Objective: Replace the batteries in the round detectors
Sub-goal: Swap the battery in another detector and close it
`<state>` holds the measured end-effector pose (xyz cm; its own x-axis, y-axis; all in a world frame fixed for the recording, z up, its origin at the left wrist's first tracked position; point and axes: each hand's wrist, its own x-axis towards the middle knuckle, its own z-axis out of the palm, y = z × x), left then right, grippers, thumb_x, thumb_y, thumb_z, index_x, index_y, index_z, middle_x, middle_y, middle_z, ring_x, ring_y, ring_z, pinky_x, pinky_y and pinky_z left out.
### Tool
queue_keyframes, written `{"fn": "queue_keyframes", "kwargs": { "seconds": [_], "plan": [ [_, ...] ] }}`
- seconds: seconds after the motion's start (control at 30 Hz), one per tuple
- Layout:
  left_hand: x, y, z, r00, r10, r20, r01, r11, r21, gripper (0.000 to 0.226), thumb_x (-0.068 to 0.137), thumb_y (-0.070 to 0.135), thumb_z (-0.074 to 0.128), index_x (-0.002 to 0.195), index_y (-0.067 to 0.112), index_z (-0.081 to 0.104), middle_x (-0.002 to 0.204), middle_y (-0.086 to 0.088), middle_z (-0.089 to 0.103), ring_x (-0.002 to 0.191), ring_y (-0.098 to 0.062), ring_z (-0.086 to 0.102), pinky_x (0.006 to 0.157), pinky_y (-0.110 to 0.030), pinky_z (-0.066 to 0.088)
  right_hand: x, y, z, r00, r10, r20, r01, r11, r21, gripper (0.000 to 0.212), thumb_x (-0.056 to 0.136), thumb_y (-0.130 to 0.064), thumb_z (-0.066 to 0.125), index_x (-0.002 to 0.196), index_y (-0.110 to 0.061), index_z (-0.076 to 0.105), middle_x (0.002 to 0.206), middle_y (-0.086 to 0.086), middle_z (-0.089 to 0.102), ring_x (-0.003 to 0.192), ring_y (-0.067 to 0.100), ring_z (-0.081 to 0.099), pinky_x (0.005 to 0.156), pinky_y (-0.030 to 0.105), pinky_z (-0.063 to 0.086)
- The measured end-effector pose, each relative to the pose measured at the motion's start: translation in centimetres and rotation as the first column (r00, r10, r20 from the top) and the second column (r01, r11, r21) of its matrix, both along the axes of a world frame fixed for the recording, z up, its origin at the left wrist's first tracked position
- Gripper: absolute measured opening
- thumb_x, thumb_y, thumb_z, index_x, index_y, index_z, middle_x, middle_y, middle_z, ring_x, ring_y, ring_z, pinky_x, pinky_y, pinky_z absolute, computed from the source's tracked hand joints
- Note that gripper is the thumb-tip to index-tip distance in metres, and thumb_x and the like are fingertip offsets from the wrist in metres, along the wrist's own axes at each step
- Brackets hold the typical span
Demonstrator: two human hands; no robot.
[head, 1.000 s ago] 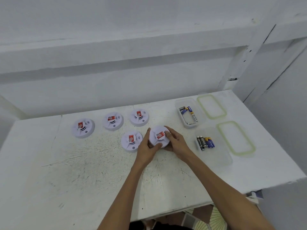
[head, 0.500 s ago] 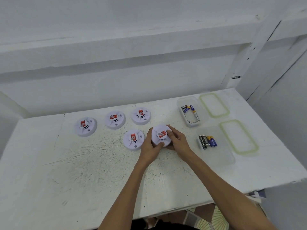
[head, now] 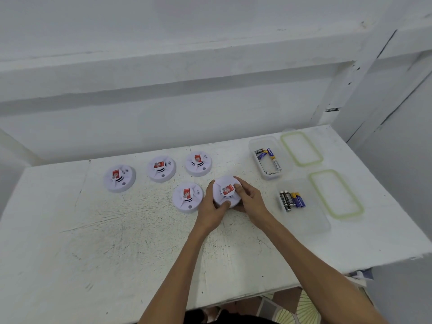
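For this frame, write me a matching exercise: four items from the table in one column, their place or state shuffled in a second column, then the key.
Column one
1. front-right detector
2. far container
3. near container
4. leftmost detector

Column two
A. holds batteries lying side by side
B. lies untouched at the left end of the back row
C. gripped by the left hand and the right hand
D. holds batteries lying at differing angles

Pairs: 1-C, 2-D, 3-A, 4-B
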<state>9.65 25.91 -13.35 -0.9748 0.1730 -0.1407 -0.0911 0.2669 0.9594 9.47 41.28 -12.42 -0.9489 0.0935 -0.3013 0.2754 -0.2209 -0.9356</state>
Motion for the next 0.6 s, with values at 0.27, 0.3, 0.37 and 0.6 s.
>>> {"fn": "queue_keyframes", "kwargs": {
  "seconds": [0.27,0.3,0.37,0.6],
  "plan": [
    [-0.04,-0.76,0.35,0.99,0.079,0.118,-0.086,0.995,0.056,0.041,0.112,0.026,0.042,0.152,0.032,0.046,0.147,0.007,0.057,0.135,-0.014,0.053,0.113,-0.036,0.047,0.47,-0.07,0.46,0.999,0.021,-0.028,-0.021,0.999,0.027,0.03,0.103,-0.024,0.054,0.131,-0.019,0.064,0.119,0.002,0.073,0.109,0.02,0.07,0.085,0.044,0.061],
    [-0.03,-0.85,0.18,0.991,0.078,0.107,-0.082,0.996,0.042,0.042,0.112,0.027,0.041,0.154,0.031,0.044,0.149,0.008,0.055,0.137,-0.013,0.051,0.115,-0.035,0.044,0.47,-0.11,0.53,0.999,0.023,-0.028,-0.022,0.999,0.028,0.03,0.103,-0.024,0.054,0.13,-0.019,0.065,0.118,0.002,0.073,0.108,0.019,0.07,0.084,0.043,0.061],
    [0.01,-0.82,0.09,0.993,0.069,0.1,-0.071,0.997,0.02,0.043,0.113,0.026,0.039,0.156,0.03,0.041,0.151,0.008,0.053,0.139,-0.011,0.048,0.115,-0.032,0.041,0.49,-0.13,0.61,0.999,0.021,-0.028,-0.02,0.999,0.027,0.029,0.103,-0.023,0.054,0.129,-0.021,0.065,0.118,0.001,0.074,0.108,0.019,0.07,0.084,0.043,0.061],
    [0.05,-0.75,0.3,0.994,0.057,0.094,-0.058,0.998,0.017,0.045,0.113,0.026,0.037,0.158,0.028,0.037,0.154,0.006,0.049,0.139,-0.01,0.046,0.118,-0.032,0.04,0.49,-0.09,0.54,1.0,0.022,-0.018,-0.022,1.0,0.019,0.032,0.103,-0.024,0.054,0.133,-0.017,0.063,0.12,0.003,0.073,0.111,0.021,0.069,0.085,0.045,0.061]
  ]
}}
